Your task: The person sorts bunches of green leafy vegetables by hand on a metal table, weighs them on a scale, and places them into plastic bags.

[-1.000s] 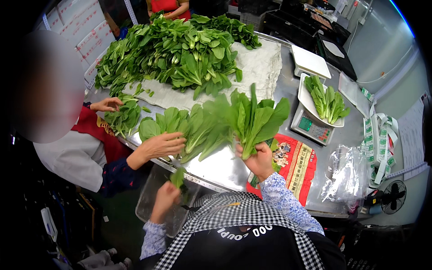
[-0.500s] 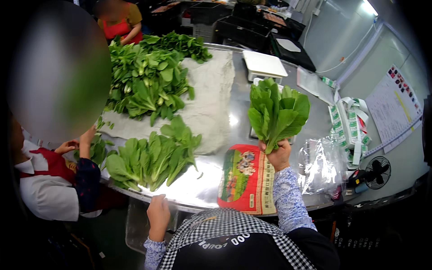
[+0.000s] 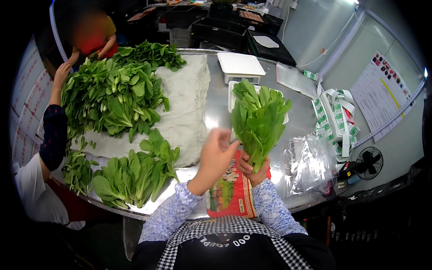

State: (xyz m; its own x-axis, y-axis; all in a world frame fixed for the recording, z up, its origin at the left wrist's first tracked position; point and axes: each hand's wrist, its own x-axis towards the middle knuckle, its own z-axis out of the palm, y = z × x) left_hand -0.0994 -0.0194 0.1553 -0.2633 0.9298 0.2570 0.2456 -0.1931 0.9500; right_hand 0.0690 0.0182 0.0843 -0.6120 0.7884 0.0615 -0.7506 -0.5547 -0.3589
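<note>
My right hand (image 3: pixel 253 167) is closed round the stems of a bunch of leafy greens (image 3: pixel 260 119), which stands upright with its leaves fanned upward. My left hand (image 3: pixel 213 158) is raised just left of the bunch, slightly blurred; thumb and fingers are apart, holding nothing. Under my hands lies a red printed bag (image 3: pixel 226 194), partly hidden by them. Behind the bunch are a white tray (image 3: pixel 232 95), mostly covered by leaves, and a white scale (image 3: pixel 241 65). Several loose greens (image 3: pixel 135 176) lie in a row near the table's front edge, to the left.
A large heap of greens (image 3: pixel 112 96) rests on a grey cloth (image 3: pixel 189 99) on the metal table (image 3: pixel 211 110). Clear plastic bags (image 3: pixel 310 164), label strips (image 3: pixel 335 119) and a small black fan (image 3: pixel 370 163) are at the right. A co-worker's arm (image 3: pixel 53 121) reaches the heap; another person stands beyond.
My left hand has risen from the table's front edge to beside the bunch. My right hand has brought the bunch slightly nearer. The co-worker at left now reaches toward the heap's far side.
</note>
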